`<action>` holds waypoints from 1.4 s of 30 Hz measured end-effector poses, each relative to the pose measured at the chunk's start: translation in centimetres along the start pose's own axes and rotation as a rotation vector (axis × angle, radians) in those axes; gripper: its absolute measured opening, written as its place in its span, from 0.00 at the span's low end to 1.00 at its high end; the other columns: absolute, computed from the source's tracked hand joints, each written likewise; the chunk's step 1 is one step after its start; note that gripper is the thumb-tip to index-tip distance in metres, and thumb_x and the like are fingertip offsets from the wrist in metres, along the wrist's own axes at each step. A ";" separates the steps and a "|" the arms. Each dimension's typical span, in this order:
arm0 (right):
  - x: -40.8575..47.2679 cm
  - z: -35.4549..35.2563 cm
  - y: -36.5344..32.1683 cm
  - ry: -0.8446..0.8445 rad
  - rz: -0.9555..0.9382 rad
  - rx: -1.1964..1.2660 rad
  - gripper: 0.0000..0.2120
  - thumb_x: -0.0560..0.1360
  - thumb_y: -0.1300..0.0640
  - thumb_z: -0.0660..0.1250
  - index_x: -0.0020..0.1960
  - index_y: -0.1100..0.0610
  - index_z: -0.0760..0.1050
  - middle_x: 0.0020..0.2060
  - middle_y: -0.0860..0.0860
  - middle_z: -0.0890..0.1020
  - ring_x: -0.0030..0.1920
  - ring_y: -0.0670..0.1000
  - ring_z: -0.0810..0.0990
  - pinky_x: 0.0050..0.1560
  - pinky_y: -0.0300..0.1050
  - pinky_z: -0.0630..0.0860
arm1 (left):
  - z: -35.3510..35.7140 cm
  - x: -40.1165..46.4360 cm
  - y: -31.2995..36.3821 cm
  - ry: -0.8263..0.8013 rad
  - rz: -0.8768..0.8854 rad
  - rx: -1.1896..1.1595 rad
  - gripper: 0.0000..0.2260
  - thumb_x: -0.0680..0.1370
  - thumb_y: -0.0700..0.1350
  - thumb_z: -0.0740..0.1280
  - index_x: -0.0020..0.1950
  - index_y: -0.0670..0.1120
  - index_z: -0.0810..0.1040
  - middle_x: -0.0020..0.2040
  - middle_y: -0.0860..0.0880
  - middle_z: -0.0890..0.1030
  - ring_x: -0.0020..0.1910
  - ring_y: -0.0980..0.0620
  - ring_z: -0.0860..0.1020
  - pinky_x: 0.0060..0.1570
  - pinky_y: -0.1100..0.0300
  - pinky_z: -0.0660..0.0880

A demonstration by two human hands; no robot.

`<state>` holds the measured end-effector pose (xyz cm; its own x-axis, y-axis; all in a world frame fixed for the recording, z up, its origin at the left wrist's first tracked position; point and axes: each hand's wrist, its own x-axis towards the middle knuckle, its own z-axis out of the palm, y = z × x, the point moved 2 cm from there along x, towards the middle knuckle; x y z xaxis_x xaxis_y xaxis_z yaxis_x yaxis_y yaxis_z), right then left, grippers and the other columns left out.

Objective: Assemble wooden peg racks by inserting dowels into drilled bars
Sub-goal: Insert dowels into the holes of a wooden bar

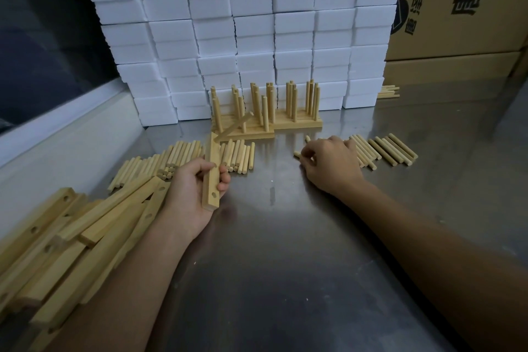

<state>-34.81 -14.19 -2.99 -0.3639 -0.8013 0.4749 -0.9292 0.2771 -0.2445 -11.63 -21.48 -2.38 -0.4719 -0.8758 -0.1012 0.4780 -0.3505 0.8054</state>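
Drilled pale wooden bar point(211, 173) sat in the left hand point(191, 194), its long axis running almost straight away from the person, near end low by the palm and far end tilted up toward the finished racks. The fingers were curled round its middle, thumb on the left face; one round hole showed near the near end. A short pale wooden dowel point(235, 126) already stood in the bar's far end, slanting up and to the right.

The right hand point(331, 164) lay knuckles-up on the grey steel table point(285, 251), fingers bent down over a few loose dowels point(297, 154); whether it actually pinched one could not be told, since the fingertips were hidden under the hand. Only the tips of two dowels poked out at its left. A row of loose dowels point(391, 150) lay just right of that hand, slanting away to the left.

A heap of dowels point(183, 157) lay behind the left hand, partly hidden by the bar. A pile of drilled wooden bars point(71, 237) filled the lower left, cut off by the edge. Finished peg racks point(265, 111) stood upright against a wall of stacked white foam blocks point(243, 23). Brown cardboard boxes point(457, 23) stood at the right, their print cut off, with a few more sticks point(388, 92) at their foot, too small to make out
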 end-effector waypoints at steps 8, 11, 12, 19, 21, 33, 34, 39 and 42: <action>0.0 -0.3 -0.5 -0.080 -0.033 0.115 0.20 0.73 0.63 0.70 0.64 0.57 0.74 0.58 0.55 0.74 0.53 0.55 0.75 0.55 0.52 0.75 | 0.2 -0.1 0.0 0.001 0.009 0.023 0.11 0.77 0.34 0.56 0.55 0.39 0.75 0.34 0.44 0.77 0.30 0.51 0.75 0.27 0.64 0.70; -0.1 -0.3 -0.6 -0.011 -0.033 0.184 0.10 0.80 0.58 0.62 0.60 0.58 0.73 0.55 0.54 0.73 0.48 0.54 0.74 0.51 0.51 0.75 | 0.2 -0.1 -0.1 0.000 0.010 0.026 0.11 0.77 0.35 0.56 0.56 0.39 0.75 0.34 0.44 0.77 0.30 0.51 0.75 0.27 0.64 0.70; -0.1 -0.4 -0.7 0.022 -0.046 0.201 0.09 0.82 0.54 0.60 0.57 0.58 0.74 0.51 0.53 0.75 0.47 0.53 0.75 0.49 0.50 0.75 | 0.2 -0.1 0.0 -0.001 0.010 0.026 0.12 0.77 0.35 0.56 0.56 0.39 0.75 0.34 0.44 0.77 0.30 0.52 0.75 0.27 0.64 0.70; -0.4 -0.8 -0.8 0.124 -0.151 0.268 0.15 0.81 0.49 0.64 0.46 0.60 0.79 0.40 0.53 0.78 0.39 0.51 0.75 0.42 0.52 0.75 | 0.1 0.1 -0.1 0.001 0.004 0.032 0.14 0.78 0.35 0.56 0.61 0.39 0.74 0.35 0.44 0.77 0.31 0.51 0.75 0.26 0.65 0.71; -0.5 -1.1 -0.9 0.216 -0.169 0.239 0.15 0.80 0.50 0.66 0.47 0.62 0.82 0.42 0.56 0.77 0.41 0.53 0.74 0.42 0.53 0.75 | 0.1 0.1 -0.1 0.002 0.007 0.033 0.14 0.78 0.35 0.56 0.61 0.39 0.74 0.36 0.44 0.77 0.31 0.51 0.75 0.26 0.65 0.71; -1.3 -1.0 -3.2 0.354 -0.193 0.502 0.08 0.76 0.56 0.71 0.45 0.60 0.75 0.37 0.47 0.77 0.34 0.41 0.71 0.36 0.31 0.69 | 0.0 0.2 -0.2 -0.005 0.010 0.022 0.14 0.78 0.34 0.56 0.61 0.39 0.74 0.36 0.44 0.76 0.31 0.51 0.75 0.26 0.64 0.70; -1.1 -0.9 -3.1 0.322 -0.171 0.497 0.07 0.77 0.57 0.71 0.46 0.60 0.76 0.37 0.47 0.78 0.35 0.40 0.72 0.36 0.30 0.68 | 0.0 0.2 -0.2 -0.006 0.011 0.022 0.14 0.78 0.34 0.56 0.62 0.39 0.74 0.36 0.44 0.76 0.31 0.51 0.75 0.26 0.64 0.71; -0.7 -0.8 -2.7 0.276 -0.087 0.393 0.11 0.78 0.66 0.64 0.60 0.59 0.77 0.47 0.50 0.80 0.43 0.48 0.76 0.42 0.42 0.74 | -0.1 0.3 -0.2 -0.010 0.011 0.030 0.13 0.78 0.35 0.57 0.60 0.39 0.74 0.35 0.44 0.77 0.31 0.51 0.75 0.26 0.64 0.71; -0.5 -0.7 -2.8 0.182 -0.014 0.371 0.14 0.77 0.68 0.63 0.60 0.56 0.74 0.45 0.49 0.78 0.41 0.50 0.75 0.39 0.48 0.75 | -0.2 0.3 -0.2 -0.008 0.013 0.032 0.13 0.78 0.35 0.57 0.60 0.39 0.73 0.36 0.44 0.77 0.31 0.51 0.75 0.26 0.63 0.71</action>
<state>-32.11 -14.19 -2.00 -0.3881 -0.6877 0.6135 -0.8600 0.0309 -0.5094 -11.73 -21.72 -2.65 -0.4721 -0.8773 -0.0862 0.4597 -0.3284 0.8251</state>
